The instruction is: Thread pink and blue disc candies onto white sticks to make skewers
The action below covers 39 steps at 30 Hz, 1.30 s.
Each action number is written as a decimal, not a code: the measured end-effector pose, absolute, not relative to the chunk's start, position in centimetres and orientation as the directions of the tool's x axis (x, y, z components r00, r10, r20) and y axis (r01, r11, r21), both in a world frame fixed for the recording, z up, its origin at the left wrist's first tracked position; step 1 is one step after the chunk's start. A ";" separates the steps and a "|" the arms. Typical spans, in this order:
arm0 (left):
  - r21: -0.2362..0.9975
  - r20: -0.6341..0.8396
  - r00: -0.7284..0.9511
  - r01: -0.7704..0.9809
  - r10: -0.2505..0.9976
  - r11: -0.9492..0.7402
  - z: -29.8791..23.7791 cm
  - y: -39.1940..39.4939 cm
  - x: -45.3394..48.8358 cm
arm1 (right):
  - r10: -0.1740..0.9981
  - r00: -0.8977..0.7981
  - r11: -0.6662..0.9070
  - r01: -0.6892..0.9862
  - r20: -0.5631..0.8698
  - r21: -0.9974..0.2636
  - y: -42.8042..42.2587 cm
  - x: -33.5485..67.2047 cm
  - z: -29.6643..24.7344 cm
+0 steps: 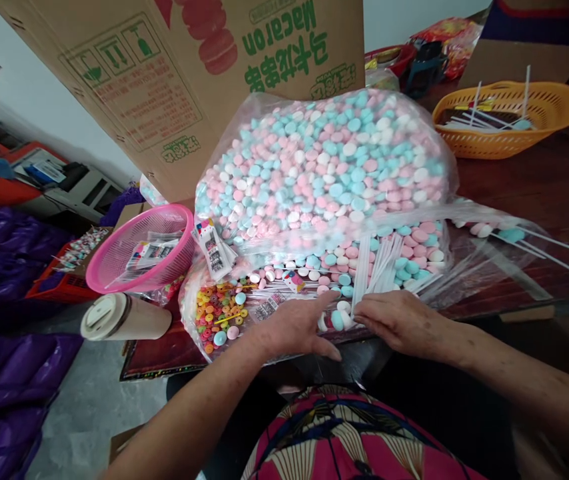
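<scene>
My left hand (pixel 292 327) reaches over the near edge of the loose candies, thumb and forefinger apart, with nothing visible between them. Beside it, the fingers of my right hand (pixel 404 323) are pressed together, and what they pinch is hidden. Narrow clear plastic sleeves (pixel 383 263) stand up just behind the right fingertips. Pink, blue and white button-shaped candies (pixel 417 250) lie around both hands. Thin white sticks (pixel 277 291) and a small printed packet (pixel 267 308) lie behind my left hand. Colourful ring-shaped candies (pixel 214 313) are heaped to its left.
A large clear bag of candies (pixel 314 160) fills the table's middle, before a tall cardboard box (pixel 164 73). At left are a pink basket (pixel 139 280) and a lidded cup (pixel 129 317). A yellow basket (pixel 509 143) with sticks stands at back right.
</scene>
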<state>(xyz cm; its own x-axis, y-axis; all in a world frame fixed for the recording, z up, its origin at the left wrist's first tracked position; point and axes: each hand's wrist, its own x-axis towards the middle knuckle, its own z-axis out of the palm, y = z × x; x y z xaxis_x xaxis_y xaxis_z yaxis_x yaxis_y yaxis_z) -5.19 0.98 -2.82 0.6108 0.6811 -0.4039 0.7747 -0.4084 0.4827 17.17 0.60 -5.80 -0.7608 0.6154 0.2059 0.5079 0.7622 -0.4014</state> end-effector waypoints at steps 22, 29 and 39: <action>-0.045 -0.177 0.153 0.986 0.972 -0.163 -2.6 -0.6 -6.3 | 0.770 -0.626 0.618 0.681 0.126 -0.393 -0.5 17.5 -3.8; 0.007 -0.236 0.072 0.997 0.969 -0.073 -3.1 -0.5 -6.5 | 0.710 -0.663 0.704 0.680 0.236 -0.205 -1.5 17.2 -3.6; 0.202 -0.211 0.383 0.917 0.899 -0.343 -2.0 -0.6 -5.6 | 0.754 -0.651 0.643 0.703 0.089 -0.304 0.4 17.9 -2.8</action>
